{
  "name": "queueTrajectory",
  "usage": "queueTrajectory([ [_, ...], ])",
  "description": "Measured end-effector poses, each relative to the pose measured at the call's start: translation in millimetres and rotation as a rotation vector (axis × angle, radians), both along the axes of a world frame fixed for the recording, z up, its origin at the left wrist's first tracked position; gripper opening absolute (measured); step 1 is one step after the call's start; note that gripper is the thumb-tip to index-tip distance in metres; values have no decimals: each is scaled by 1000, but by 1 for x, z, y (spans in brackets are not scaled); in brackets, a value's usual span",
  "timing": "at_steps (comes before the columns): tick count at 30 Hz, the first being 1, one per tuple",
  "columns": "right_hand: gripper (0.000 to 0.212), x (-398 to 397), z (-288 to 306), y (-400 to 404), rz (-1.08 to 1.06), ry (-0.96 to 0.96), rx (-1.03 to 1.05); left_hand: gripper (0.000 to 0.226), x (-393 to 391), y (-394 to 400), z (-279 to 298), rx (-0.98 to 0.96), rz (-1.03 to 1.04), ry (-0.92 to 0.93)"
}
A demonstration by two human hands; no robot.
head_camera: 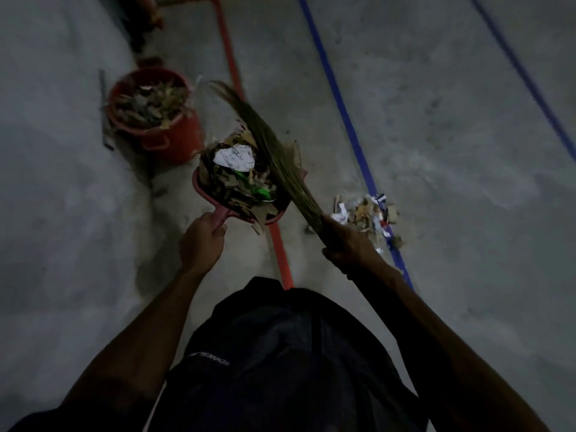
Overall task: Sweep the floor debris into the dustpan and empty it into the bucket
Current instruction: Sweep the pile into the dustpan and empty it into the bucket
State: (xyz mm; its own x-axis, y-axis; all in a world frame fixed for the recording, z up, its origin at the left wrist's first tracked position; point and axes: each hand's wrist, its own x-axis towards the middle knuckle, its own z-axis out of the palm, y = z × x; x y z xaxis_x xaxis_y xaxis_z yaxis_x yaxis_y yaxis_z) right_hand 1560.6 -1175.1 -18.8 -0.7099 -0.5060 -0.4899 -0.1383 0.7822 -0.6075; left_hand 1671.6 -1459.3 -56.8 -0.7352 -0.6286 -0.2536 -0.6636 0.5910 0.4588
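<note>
Red dustpan (240,194), heaped with scraps, gripped in my left hand (202,241); right hand (346,244) grips the broom (274,160) pinning the load. Bucket (152,113), seemingly almost full, sits just ahead: carry level, tip slowly.

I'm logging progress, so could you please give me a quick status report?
Left hand grips loaded dustpan; right hand grips broom. Bucket ahead, nearly full. Debris pile remains on floor.

Bare floor (436,151) right of the blue line (339,104) — open; bucket (174,135) and debris pile (364,213) obstruct passage.
</note>
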Motion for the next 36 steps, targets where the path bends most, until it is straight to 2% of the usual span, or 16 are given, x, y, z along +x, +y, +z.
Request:
queueTrajectory([
  [4, 74, -43, 7, -33, 127, 28, -5, 23, -5, -20, 4, 62, 109, 93],
  [10, 75, -94, 17, -113, 265, 23, 25, 24, -21, -66, 17, 47, 256, 119],
  [14, 74, -128, 7, -182, 349, 59, 40, 29, -44, -120, 10, 11, 310, 91],
  [17, 73, -156, -6, -240, 344, -15, -2, 31, -67, -178, -9, 16, 327, 105],
  [22, 75, -202, -30, -355, 308, -14, 18, 45, -122, -302, -34, 3, 311, -6],
  [27, 75, -245, -39, -461, 294, -7, 49, 43, -178, -416, -44, 54, 277, -64],
  [36, 78, -312, -78, -588, 335, 17, 181, 39, -257, -544, -77, 82, 223, -244],
])
